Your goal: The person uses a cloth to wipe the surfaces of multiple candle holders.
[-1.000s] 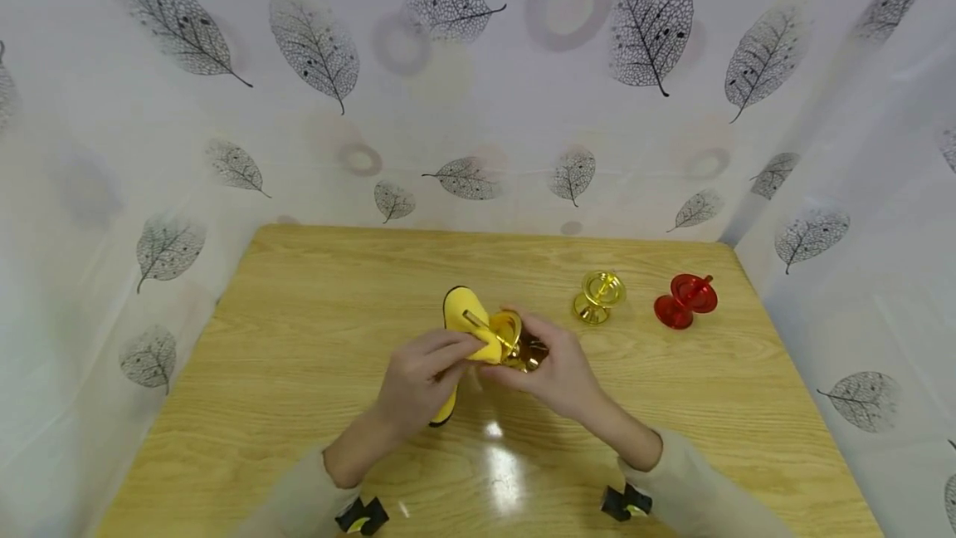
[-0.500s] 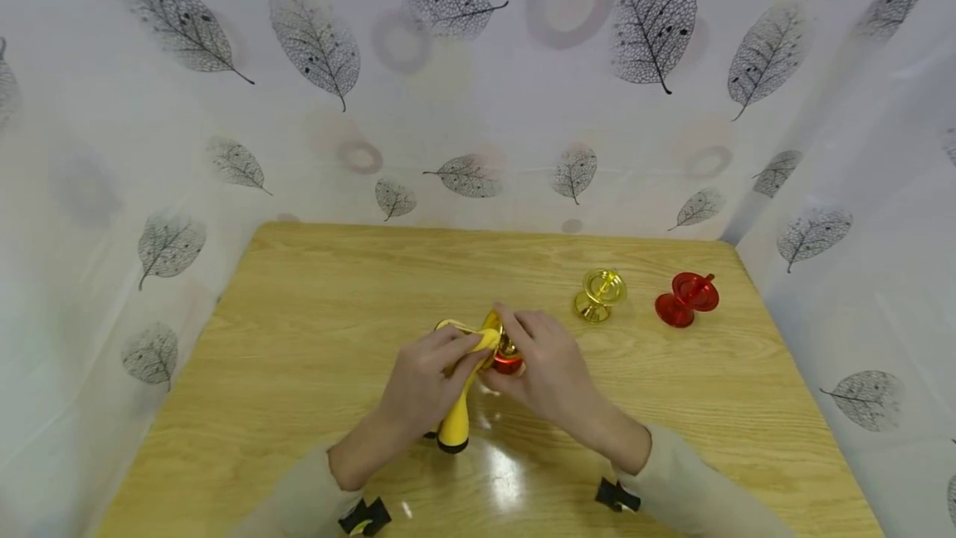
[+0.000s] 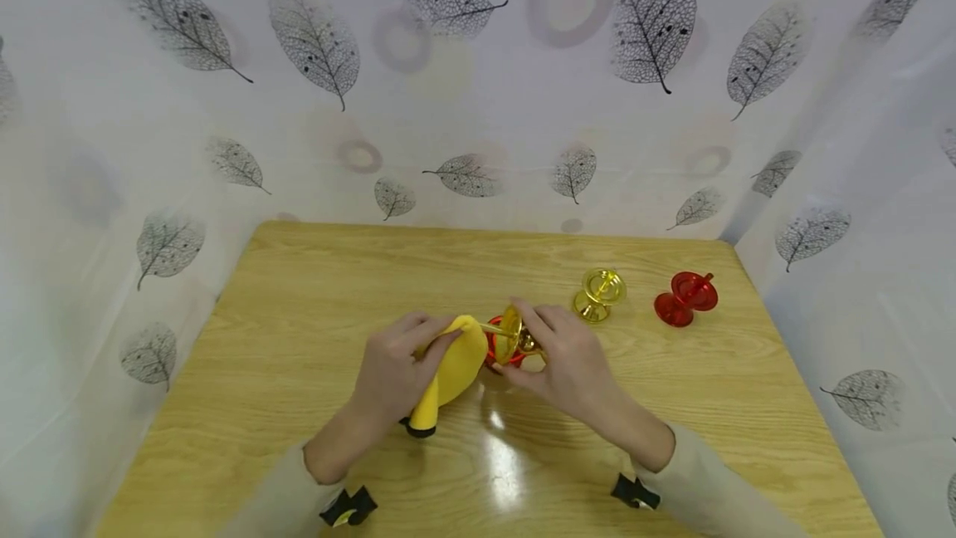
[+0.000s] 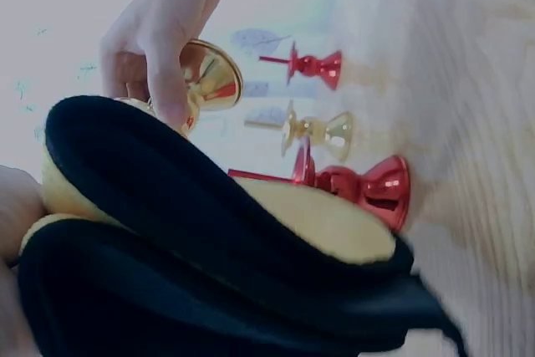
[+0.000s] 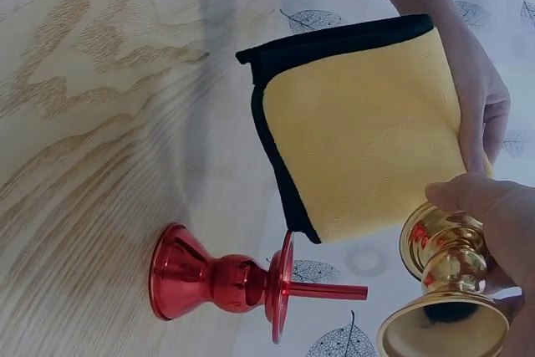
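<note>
My left hand (image 3: pixel 392 364) pinches a yellow cloth with black edging (image 3: pixel 461 362), which hangs folded from the fingers. In my right hand (image 3: pixel 571 359) is a gold candlestick (image 3: pixel 509 334), tilted on its side with its spike toward the cloth. The right wrist view shows thumb and fingers gripping this candlestick (image 5: pixel 456 265), its hollow base turned toward the camera. Whether the spike's tip touches the cloth, I cannot tell. A red candlestick (image 5: pixel 238 282) stands upright on the table, just behind the held one and partly hidden by it in the head view.
Toward the back right of the wooden table (image 3: pixel 336 272) stand another gold candlestick (image 3: pixel 597 295) and another red candlestick (image 3: pixel 685 299). White sheeting (image 3: pixel 478 106) with a leaf print encloses the table at the back and sides.
My left hand has drawn the cloth leftward off the gold candlestick's dish, baring the spike. The held candlestick has turned, and the red one behind it shows more than a second ago.
</note>
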A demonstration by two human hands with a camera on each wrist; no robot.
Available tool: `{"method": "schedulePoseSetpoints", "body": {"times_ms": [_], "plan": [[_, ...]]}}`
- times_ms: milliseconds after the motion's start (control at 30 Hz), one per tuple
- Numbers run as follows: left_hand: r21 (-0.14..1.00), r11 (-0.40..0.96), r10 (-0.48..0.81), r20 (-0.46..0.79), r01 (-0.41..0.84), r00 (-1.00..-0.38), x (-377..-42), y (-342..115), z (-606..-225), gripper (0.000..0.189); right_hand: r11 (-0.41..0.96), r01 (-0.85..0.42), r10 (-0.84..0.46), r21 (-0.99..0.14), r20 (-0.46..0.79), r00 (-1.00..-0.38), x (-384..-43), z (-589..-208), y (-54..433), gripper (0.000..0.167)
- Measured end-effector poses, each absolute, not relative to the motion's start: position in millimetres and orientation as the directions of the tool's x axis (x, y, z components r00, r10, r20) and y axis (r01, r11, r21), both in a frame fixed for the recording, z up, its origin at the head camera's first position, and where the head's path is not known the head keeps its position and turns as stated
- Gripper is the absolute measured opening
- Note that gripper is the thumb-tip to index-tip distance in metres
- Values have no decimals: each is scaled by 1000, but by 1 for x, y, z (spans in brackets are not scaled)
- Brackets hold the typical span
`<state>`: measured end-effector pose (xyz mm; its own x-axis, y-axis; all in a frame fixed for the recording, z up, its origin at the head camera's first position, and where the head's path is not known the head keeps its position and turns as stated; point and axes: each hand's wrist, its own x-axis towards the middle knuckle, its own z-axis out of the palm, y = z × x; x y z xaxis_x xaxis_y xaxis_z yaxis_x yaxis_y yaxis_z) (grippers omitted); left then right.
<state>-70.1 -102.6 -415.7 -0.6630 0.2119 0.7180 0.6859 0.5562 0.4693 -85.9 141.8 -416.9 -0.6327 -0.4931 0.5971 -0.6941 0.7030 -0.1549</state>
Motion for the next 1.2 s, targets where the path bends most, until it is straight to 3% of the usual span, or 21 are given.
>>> {"method": "schedulePoseSetpoints", "body": {"times_ms": [367,500,1033,1200], "plan": [[365,576,323,721,731,-614,-71,-84,-416,25,719,-691,-511,-69,621,-594,-86,-422,132,92],[327,615,347,705,718,-619,-67,-78,-414,25,715,-693,-504,-89,621,-600,-85,-424,128,91],[371,648,219,745,665,-630,-73,-100,-407,23,714,-692,-482,-107,642,-597,-86,-422,139,92],[389,656,161,766,647,-623,-75,-111,-406,22,692,-677,-433,-250,607,-667,-85,-423,148,89]]}}
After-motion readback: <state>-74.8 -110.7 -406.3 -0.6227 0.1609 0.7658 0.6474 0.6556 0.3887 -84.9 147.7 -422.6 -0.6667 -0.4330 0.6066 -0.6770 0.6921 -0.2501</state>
